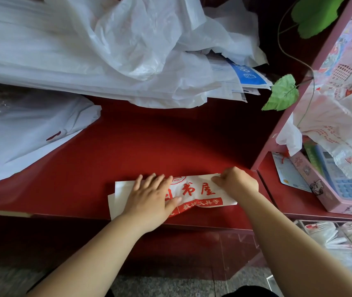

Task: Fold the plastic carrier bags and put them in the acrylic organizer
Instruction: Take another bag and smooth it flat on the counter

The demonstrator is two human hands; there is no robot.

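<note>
Your left hand pressed flat on the folded white bag with red writing, your right hand pinching its right end, bag near the front edge of the red tabletop, loose white bags piled behind.

A white plastic carrier bag with red printed characters lies folded into a flat horizontal strip at the near edge of the red counter top, its left end layered unevenly. A heap of loose, crumpled white plastic bags covers the counter's far side. Another flat white plastic bag lies at the counter's left.
</note>
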